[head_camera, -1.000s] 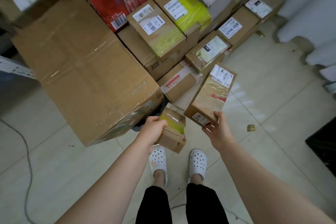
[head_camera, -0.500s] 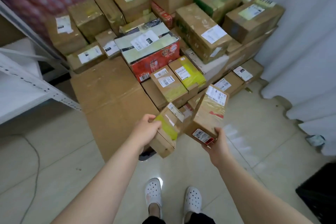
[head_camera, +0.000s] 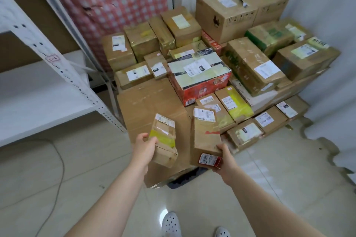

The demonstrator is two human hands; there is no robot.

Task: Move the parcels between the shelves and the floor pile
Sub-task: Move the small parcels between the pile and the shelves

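Observation:
My left hand (head_camera: 144, 147) grips a small brown parcel with yellow tape (head_camera: 165, 141) by its left side. My right hand (head_camera: 226, 161) holds a taller brown parcel (head_camera: 205, 136) from below, near its red barcode sticker; a white label sits at its top. Both parcels hang in the air in front of the floor pile (head_camera: 212, 75), over a big flat carton (head_camera: 152, 106). The white metal shelf (head_camera: 38, 98) stands to my left, its lower board bare.
A red-sided box (head_camera: 200, 81) and several taped cartons fill the corner up to the white wall. A red checked cloth (head_camera: 107, 5) hangs behind the pile. A grey cable (head_camera: 59, 163) lies on the tiled floor at the left. My white shoes (head_camera: 171, 225) show below.
My view has swung up and to the left, bringing the shelf into sight. Both hands have lifted their parcels higher and moved them further apart.

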